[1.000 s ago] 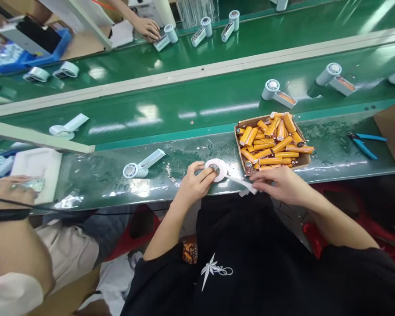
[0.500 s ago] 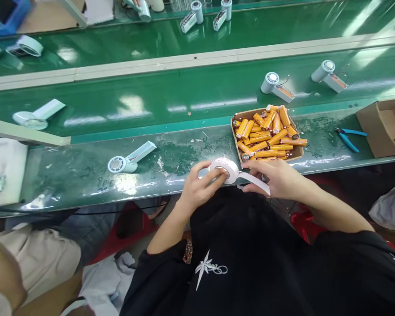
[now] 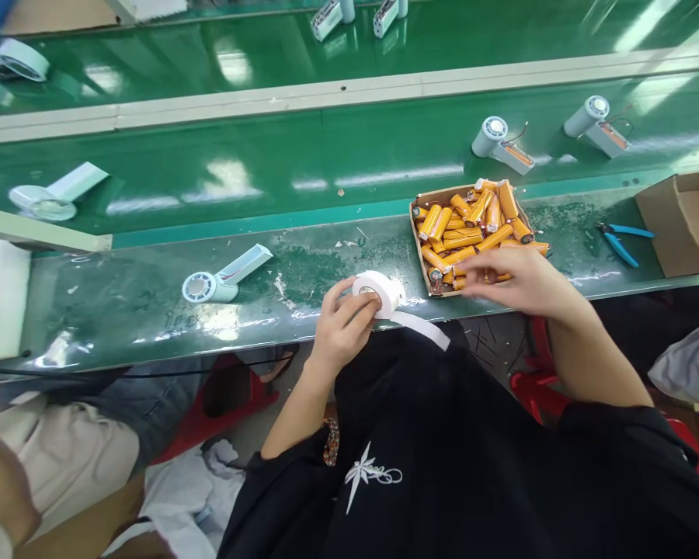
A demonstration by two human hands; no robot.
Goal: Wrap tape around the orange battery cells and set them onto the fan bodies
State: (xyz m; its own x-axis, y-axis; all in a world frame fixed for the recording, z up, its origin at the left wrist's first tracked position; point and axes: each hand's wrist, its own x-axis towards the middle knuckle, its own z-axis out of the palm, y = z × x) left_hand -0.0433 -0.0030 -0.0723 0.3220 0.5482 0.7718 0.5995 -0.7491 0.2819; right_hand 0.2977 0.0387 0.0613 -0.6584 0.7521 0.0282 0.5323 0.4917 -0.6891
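Observation:
My left hand [image 3: 345, 324] grips a roll of white tape [image 3: 389, 292] at the bench's front edge, fingers at its core. A loose strip of tape [image 3: 422, 329] hangs off the roll toward the lower right. Over the near right part of a cardboard box [image 3: 420, 260] is my right hand [image 3: 516, 281], its thumb and fingers apart and nothing visible between them. Orange-wrapped cylindrical batteries [image 3: 461, 237] with thin wires fill the box in a jumble. My right hand hides some of them; whether its fingertips touch any, I cannot tell.
A light-blue fan-like device [image 3: 210, 287] lies left on the bench. Blue-handled cutters [image 3: 622, 242] and another cardboard box [image 3: 664, 225] are at the right. Beyond, similar devices [image 3: 492, 138] stand on the green belt [image 3: 291, 167]. A seated person's arm [image 3: 3, 481] shows at lower left.
My right hand has let go of the tape strip and moved up and right over the battery box. My left hand has shifted slightly left with the roll.

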